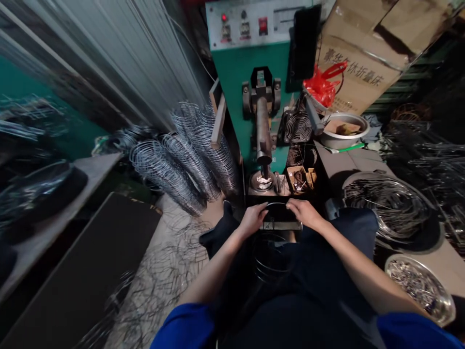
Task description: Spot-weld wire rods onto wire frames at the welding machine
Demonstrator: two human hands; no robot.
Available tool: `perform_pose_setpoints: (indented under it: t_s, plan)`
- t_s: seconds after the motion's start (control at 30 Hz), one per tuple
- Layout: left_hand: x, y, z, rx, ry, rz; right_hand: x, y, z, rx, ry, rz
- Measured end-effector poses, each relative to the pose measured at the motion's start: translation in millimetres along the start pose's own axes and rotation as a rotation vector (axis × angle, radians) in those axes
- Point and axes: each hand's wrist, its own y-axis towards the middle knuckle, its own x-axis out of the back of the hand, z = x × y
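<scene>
Between my two hands runs a thin wire ring [277,204], its far edge arching just in front of the green machine [232,72]. My left hand [253,218] pinches the ring's left side with thumb and fingers. On the right side, my right hand [303,212] pinches it the same way. Beyond the ring, the machine's metal arm [263,128] points down at a small round dish [264,181] with white material in it. More wire rings [271,266] lie low between my knees, partly lost in shadow.
Stacked wire coils [165,169] stand at the left. To the right are a box of small parts [301,179], a grey bowl [343,140], a tray of bent wires [392,203] and a metal bowl of small pieces [417,286]. Loose wires cover the floor [156,271].
</scene>
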Motion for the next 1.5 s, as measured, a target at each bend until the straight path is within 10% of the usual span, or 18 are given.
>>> perform_pose_setpoints:
  t_s: [0.23, 0.47, 0.7, 1.5]
  plan:
    - [-10.2, 9.4, 2.1, -0.006, 0.019, -0.012, 16.4, -7.4, 3.9, -0.034, -0.088, -0.224]
    - [9.9, -18.6, -0.8, 0.042, 0.113, -0.019, 13.2, 7.9, 8.3, -0.105, -0.056, 0.028]
    - [14.0, -9.5, 7.9, -0.020, 0.306, -0.059, -9.9, 15.6, 13.8, -0.022, -0.150, -0.050]
    - [59.3, 42.4, -44.2, -0.082, 0.595, 0.013, 61.0, 86.0, 72.6, 0.136, -0.505, 0.119]
